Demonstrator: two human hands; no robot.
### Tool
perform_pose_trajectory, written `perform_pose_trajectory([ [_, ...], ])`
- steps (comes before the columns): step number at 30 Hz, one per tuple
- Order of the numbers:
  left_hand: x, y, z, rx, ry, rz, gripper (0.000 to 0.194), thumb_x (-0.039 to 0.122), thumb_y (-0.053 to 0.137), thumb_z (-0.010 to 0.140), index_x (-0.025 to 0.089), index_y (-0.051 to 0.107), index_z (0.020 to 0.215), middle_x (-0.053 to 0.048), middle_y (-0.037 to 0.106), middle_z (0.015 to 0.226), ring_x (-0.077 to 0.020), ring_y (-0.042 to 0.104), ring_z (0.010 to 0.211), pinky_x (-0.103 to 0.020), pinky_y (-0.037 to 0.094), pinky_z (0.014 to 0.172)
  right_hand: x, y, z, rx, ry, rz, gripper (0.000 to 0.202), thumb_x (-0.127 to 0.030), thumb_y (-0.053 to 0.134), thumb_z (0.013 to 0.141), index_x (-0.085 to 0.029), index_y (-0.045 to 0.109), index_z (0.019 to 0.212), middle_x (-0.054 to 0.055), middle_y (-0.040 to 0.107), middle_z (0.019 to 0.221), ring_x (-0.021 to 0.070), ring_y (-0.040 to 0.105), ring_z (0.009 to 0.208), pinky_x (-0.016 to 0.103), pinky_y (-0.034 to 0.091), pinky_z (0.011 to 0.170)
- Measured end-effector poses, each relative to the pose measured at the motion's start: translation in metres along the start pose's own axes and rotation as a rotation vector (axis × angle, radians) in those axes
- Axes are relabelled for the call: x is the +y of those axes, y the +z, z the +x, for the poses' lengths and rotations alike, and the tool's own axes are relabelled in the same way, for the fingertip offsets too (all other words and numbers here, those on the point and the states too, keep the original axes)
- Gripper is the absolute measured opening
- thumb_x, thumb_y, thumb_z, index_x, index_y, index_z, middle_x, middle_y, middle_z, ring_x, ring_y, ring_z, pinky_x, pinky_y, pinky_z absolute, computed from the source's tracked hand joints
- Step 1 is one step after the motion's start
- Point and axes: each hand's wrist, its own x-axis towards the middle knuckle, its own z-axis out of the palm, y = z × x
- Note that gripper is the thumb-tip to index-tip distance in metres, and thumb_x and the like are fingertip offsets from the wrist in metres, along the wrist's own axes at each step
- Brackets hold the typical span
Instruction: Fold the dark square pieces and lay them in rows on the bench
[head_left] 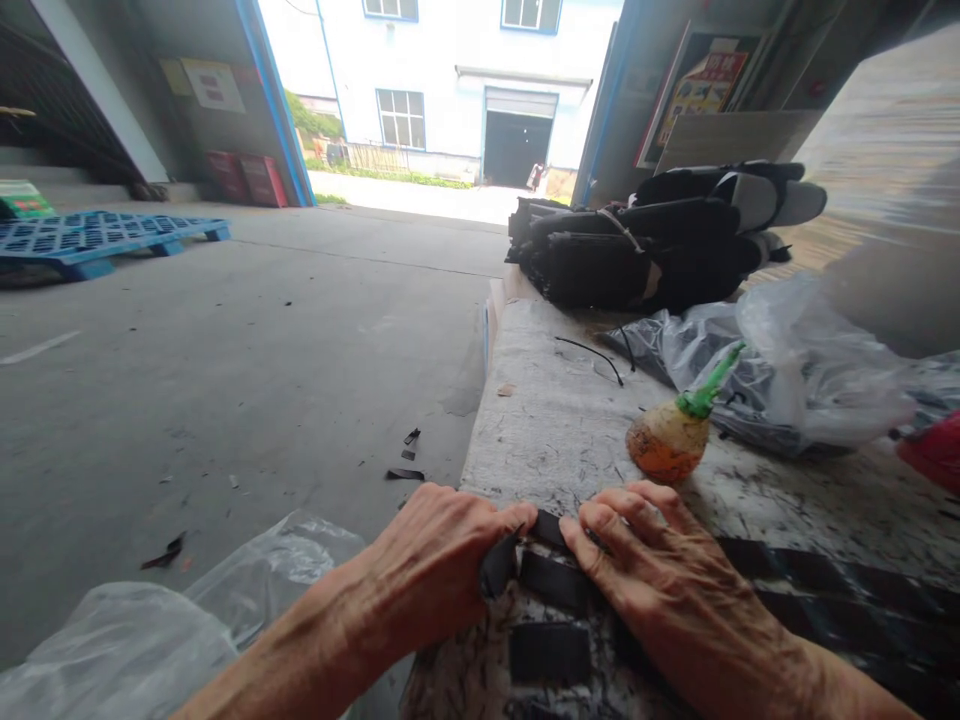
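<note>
Between my two hands a short black strip (549, 529) lies near the left edge of the worktable (517, 400). My left hand (450, 550) is closed on its left end, where a dark flap (498, 568) sticks up under the thumb. My right hand (667, 580) bears down on the strip's other end, thumb and bent fingers pressed together; the fingertips are partly hidden. Just below the strip, more black pieces lie on the cloth, one of them a flat rectangle (551, 654). Beyond my right hand stands a round bottle (667, 442) with amber liquid and a green neck.
Rows of black strips (847, 580) lie at the right. Behind them are clear plastic bags (810, 370) and a tied stack of black rolls (637, 240). Plastic sheeting (135, 640) hangs at the lower left. A blue pallet (105, 240) rests on the concrete floor.
</note>
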Motion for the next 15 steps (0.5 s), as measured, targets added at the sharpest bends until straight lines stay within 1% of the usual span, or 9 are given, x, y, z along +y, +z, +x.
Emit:
perform_pose_trajectory([
  [3, -0.002, 0.002, 0.001, -0.020, 0.014, 0.055, 0.019, 0.022, 0.043, 0.079, 0.026, 0.053, 0.094, 0.002, 0.062, 0.064, -0.0189, 0.060, 0.055, -0.026, 0.025, 0.046, 0.006, -0.006, 0.001, -0.016, 0.020, 0.030, 0.026, -0.008, 0.060, 0.075, -0.017, 0.066, 0.098, 0.006, 0.065, 0.095, 0.0259, 0.052, 0.095, 0.042, 0.032, 0.091],
  [6, -0.004, 0.001, 0.001, -0.013, 0.023, 0.053, 0.024, 0.017, 0.045, 0.074, 0.028, 0.054, 0.094, 0.003, 0.062, 0.065, -0.0185, 0.060, 0.058, -0.026, 0.028, 0.048, 0.014, -0.019, 0.000, -0.005, 0.052, 0.055, 0.020, -0.009, 0.064, 0.072, -0.021, 0.068, 0.088, 0.005, 0.064, 0.093, 0.0256, 0.052, 0.092, 0.041, 0.034, 0.088],
  [8, -0.004, -0.001, 0.001, 0.002, 0.023, 0.033, 0.023, 0.014, 0.047, 0.072, 0.028, 0.056, 0.088, 0.004, 0.061, 0.065, -0.0174, 0.061, 0.062, -0.025, 0.032, 0.052, 0.018, -0.030, -0.003, 0.015, 0.090, 0.088, 0.022, -0.008, 0.061, 0.074, -0.022, 0.068, 0.089, 0.004, 0.064, 0.092, 0.0244, 0.052, 0.091, 0.040, 0.036, 0.086],
  [10, -0.002, -0.001, 0.002, 0.029, 0.010, 0.010, 0.022, 0.012, 0.048, 0.073, 0.026, 0.058, 0.087, 0.004, 0.058, 0.062, -0.0162, 0.059, 0.061, -0.025, 0.035, 0.054, 0.019, -0.041, -0.007, 0.024, 0.125, 0.139, 0.028, -0.004, 0.052, 0.079, -0.022, 0.066, 0.095, 0.005, 0.063, 0.093, 0.0231, 0.052, 0.090, 0.040, 0.036, 0.084],
  [13, -0.001, 0.000, 0.004, 0.072, -0.024, -0.055, 0.015, 0.020, 0.052, 0.081, 0.020, 0.059, 0.093, 0.004, 0.053, 0.061, -0.0133, 0.054, 0.058, -0.028, 0.041, 0.058, 0.019, -0.056, -0.015, 0.024, 0.151, 0.208, 0.033, -0.002, 0.043, 0.082, -0.022, 0.064, 0.097, 0.004, 0.063, 0.094, 0.0215, 0.051, 0.091, 0.038, 0.037, 0.082],
  [15, -0.004, 0.003, 0.005, 0.086, -0.050, -0.132, 0.017, 0.030, 0.052, 0.085, 0.016, 0.059, 0.094, 0.004, 0.052, 0.064, -0.0110, 0.051, 0.056, -0.028, 0.043, 0.057, 0.018, -0.064, -0.025, 0.036, 0.175, 0.233, 0.031, -0.004, 0.043, 0.082, -0.023, 0.063, 0.096, 0.003, 0.063, 0.093, 0.0198, 0.051, 0.091, 0.035, 0.038, 0.082],
])
